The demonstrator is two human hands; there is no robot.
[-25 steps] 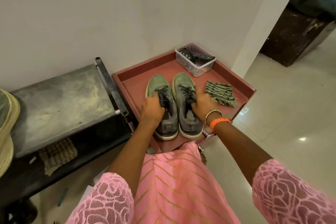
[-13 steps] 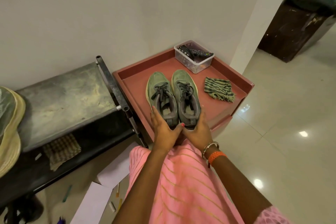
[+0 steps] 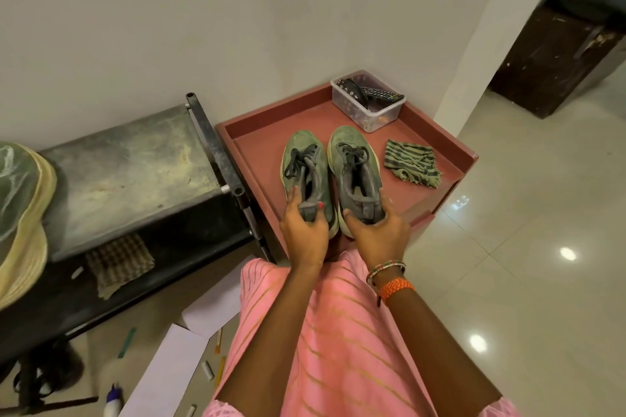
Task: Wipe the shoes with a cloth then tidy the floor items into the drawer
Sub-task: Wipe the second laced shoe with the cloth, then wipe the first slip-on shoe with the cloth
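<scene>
Two hands, one green shoe each, gripped at the heel.
Left hand (image 3: 305,230) on left shoe (image 3: 306,176), right hand (image 3: 377,234) on right shoe (image 3: 354,173); striped cloth (image 3: 411,162) near on tray (image 3: 257,145), probably for wiping.

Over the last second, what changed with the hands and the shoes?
Both hands slid back from the laces to the heels: the left hand now grips the left shoe, the right hand the right shoe. The striped cloth and plastic box stayed put.
</scene>
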